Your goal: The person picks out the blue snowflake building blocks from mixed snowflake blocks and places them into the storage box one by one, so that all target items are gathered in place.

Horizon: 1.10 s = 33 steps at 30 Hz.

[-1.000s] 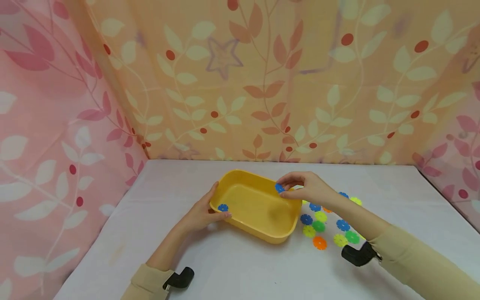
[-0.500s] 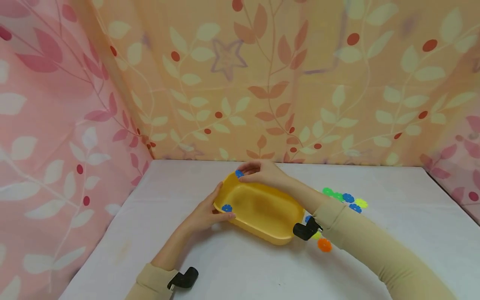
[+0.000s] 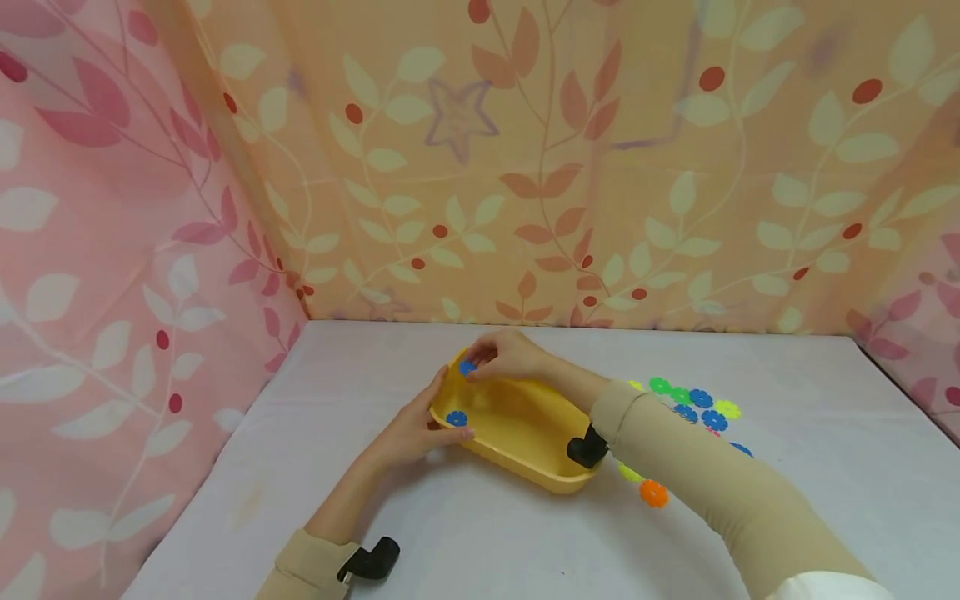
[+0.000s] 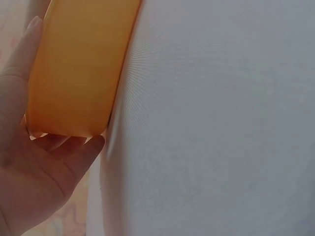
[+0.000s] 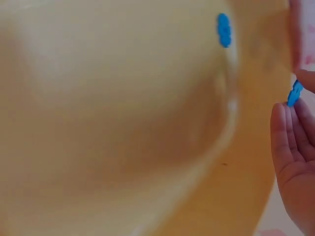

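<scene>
A yellow plastic tub (image 3: 525, 421) sits at an angle on the white table. My left hand (image 3: 408, 429) grips its left end, thumb over the near rim and fingers round the end wall; the left wrist view shows that hand (image 4: 42, 182) against the tub's outer wall (image 4: 81, 73). My right hand (image 3: 512, 353) pinches a blue flower-shaped disc (image 3: 467, 367) just over the tub's far left corner. In the right wrist view, that disc (image 5: 295, 93) stands on edge between thumb and fingertips. Another blue disc (image 3: 456, 418) lies inside the tub, near my left thumb.
Several loose flower-shaped discs lie to the tub's right, among them an orange disc (image 3: 654, 493), a green disc (image 3: 660, 385) and a yellow disc (image 3: 728, 409). The right sleeve (image 3: 697, 467) covers part of them. A patterned curtain (image 3: 540, 167) stands behind the table.
My right hand has carried the blue disc leftward, from the tub's far right rim to its far left corner, and lowered slightly. My left hand keeps its grip on the tub.
</scene>
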Each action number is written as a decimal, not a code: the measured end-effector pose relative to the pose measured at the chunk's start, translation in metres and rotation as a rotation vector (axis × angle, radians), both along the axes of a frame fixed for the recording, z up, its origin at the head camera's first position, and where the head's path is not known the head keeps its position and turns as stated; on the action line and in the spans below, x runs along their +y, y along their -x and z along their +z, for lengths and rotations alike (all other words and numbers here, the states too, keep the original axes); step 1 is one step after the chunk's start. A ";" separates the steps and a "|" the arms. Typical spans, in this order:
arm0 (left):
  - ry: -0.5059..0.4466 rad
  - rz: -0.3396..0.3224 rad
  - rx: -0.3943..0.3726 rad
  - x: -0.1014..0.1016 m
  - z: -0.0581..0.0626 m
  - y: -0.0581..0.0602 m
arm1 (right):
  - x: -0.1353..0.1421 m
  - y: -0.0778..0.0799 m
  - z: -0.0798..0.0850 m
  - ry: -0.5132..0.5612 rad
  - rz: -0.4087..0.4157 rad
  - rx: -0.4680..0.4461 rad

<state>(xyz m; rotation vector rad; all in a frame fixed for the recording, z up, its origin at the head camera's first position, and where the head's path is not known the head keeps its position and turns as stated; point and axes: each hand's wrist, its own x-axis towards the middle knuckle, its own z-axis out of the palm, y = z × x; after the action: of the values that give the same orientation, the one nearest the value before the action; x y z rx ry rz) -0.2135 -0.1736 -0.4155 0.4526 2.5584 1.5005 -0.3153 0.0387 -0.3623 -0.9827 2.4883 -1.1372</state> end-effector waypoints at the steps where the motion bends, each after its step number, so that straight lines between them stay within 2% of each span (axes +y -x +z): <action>1: -0.004 0.000 -0.004 0.000 0.000 0.000 | -0.001 0.000 -0.003 -0.030 0.014 0.002; 6: -0.023 -0.004 -0.010 -0.001 -0.001 0.001 | -0.007 -0.001 -0.015 -0.108 0.115 -0.040; 8: -0.028 -0.005 -0.010 0.001 0.005 -0.003 | -0.008 0.000 -0.018 -0.128 0.136 -0.059; 11: -0.027 0.003 -0.003 0.002 0.006 -0.004 | -0.008 0.001 -0.022 -0.155 0.151 -0.063; 13: -0.022 0.009 -0.006 0.003 0.006 -0.004 | -0.007 0.002 -0.024 -0.171 0.152 -0.058; 15: -0.017 0.014 -0.003 0.001 0.000 -0.001 | -0.007 0.002 -0.026 -0.175 0.150 -0.050; 19: -0.012 0.021 -0.010 0.002 0.001 -0.001 | -0.009 0.001 -0.030 -0.183 0.135 -0.014; 22: -0.018 0.024 -0.017 0.004 0.006 -0.004 | -0.010 0.001 -0.032 -0.179 0.128 0.015; 29: -0.032 0.008 -0.046 0.010 0.032 -0.017 | -0.011 0.000 -0.038 -0.156 0.106 0.043; 31: -0.034 0.005 -0.043 0.010 0.033 -0.018 | -0.010 0.000 -0.039 -0.149 0.096 0.029; 33: -0.035 0.008 -0.037 0.010 0.027 -0.015 | -0.010 0.000 -0.039 -0.145 0.089 0.015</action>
<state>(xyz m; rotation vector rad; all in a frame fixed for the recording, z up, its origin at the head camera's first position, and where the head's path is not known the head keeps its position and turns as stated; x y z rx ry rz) -0.1982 -0.1638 -0.3881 0.4157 2.5119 1.5439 -0.3150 0.0291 -0.4017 -1.0520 2.4712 -0.9129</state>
